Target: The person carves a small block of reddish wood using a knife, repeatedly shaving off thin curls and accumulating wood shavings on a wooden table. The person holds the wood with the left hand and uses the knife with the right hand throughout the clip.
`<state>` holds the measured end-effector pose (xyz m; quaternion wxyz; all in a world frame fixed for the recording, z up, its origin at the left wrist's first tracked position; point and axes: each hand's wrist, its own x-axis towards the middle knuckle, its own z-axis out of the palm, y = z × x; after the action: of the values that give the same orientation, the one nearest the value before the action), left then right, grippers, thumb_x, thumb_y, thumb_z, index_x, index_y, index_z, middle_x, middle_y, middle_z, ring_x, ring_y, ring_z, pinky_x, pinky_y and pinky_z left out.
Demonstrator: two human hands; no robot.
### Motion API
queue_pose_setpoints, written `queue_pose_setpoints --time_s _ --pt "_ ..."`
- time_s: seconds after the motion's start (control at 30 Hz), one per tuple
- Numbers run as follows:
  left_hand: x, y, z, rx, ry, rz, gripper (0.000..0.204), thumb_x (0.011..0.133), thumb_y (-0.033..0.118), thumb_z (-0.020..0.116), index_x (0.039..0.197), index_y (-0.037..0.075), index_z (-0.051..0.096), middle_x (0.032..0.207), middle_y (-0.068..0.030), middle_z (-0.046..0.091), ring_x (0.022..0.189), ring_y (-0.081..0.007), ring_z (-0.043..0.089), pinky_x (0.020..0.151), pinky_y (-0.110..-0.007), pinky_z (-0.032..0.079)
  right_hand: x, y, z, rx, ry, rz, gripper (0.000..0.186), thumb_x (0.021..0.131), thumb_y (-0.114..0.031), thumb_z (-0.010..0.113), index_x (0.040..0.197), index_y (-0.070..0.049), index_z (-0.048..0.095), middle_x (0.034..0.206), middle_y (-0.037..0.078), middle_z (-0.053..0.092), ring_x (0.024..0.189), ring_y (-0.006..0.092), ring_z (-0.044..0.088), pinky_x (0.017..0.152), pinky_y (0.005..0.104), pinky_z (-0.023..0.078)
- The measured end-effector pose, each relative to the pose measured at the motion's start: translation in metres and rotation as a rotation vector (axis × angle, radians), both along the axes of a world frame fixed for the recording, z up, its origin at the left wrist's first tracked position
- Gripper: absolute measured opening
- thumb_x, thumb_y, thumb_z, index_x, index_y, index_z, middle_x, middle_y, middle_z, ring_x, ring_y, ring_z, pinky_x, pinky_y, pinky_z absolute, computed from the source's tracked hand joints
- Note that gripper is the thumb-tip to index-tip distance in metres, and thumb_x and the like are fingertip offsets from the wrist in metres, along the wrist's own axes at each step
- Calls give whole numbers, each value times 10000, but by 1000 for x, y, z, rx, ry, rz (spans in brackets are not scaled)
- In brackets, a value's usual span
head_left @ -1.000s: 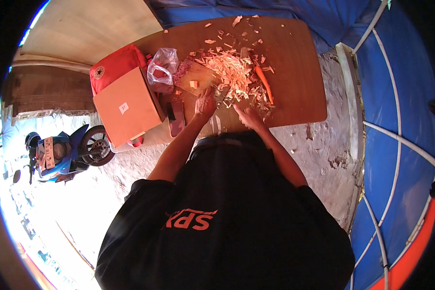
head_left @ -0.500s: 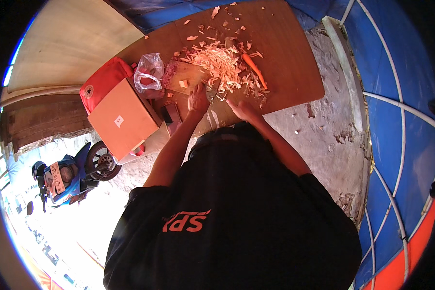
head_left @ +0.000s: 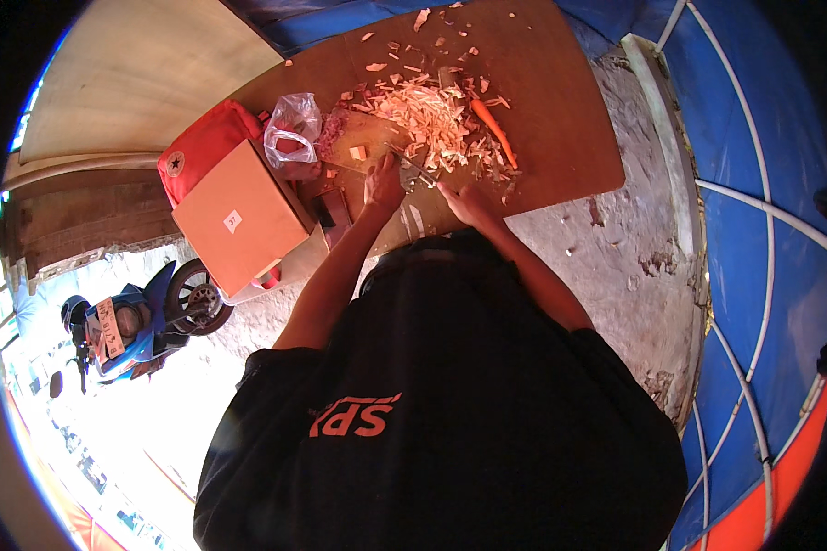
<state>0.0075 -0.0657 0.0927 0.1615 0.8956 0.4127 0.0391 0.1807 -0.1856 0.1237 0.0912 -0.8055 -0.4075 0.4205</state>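
Note:
My right hand (head_left: 469,204) is closed round the handle end of a knife (head_left: 415,165). The blade slants up and left across the near right corner of a wooden cutting board (head_left: 374,133). My left hand (head_left: 384,186) is closed at the board's near edge, fingertips beside the blade; anything in its fingers is hidden. A small pale block (head_left: 357,152) lies on the board just beyond that hand. Pale cut strips (head_left: 427,110) are heaped over the board's far right part and the table. A long orange carrot (head_left: 494,133) rests to the right of the heap.
On the left of the brown table (head_left: 560,119) are a pinkish chopped heap (head_left: 333,129), a clear plastic bag (head_left: 294,124), a red bag (head_left: 207,138), a cardboard box (head_left: 239,220) and a dark flat object (head_left: 333,213). A motorbike (head_left: 138,321) stands lower left.
The knife blade now shows clearly, slanting across the board's corner beside my left fingertips. Both hands stay close together. The whole view has shifted slightly.

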Motion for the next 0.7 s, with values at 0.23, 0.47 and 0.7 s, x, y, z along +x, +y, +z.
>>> queue_pose_setpoints --time_s 0.23,0.47,0.7 --pt "-5 1 -2 42 -60 -37 564 683 30 548 1241 -16 480 1231 -139 479 1145 -289 476 912 -398 427 3 -5 2 7 7 -25 883 843 -708 368 850 134 634 871 360 603 905 468 613 795 507 474" --pt "-7 2 -6 57 -61 -70 534 658 2 575 1186 -30 502 1200 -154 483 1108 -321 497 896 -417 444 5 -5 1 -16 45 43 899 842 -724 343 886 124 638 879 373 591 937 463 607 814 507 465" --pt "-6 2 -6 64 -32 -65 544 640 4 612 1176 -20 521 1207 -153 477 1136 -311 484 934 -409 419 0 6 3 -28 41 58 913 858 -724 293 900 120 637 938 381 582 1022 477 565 869 501 439"
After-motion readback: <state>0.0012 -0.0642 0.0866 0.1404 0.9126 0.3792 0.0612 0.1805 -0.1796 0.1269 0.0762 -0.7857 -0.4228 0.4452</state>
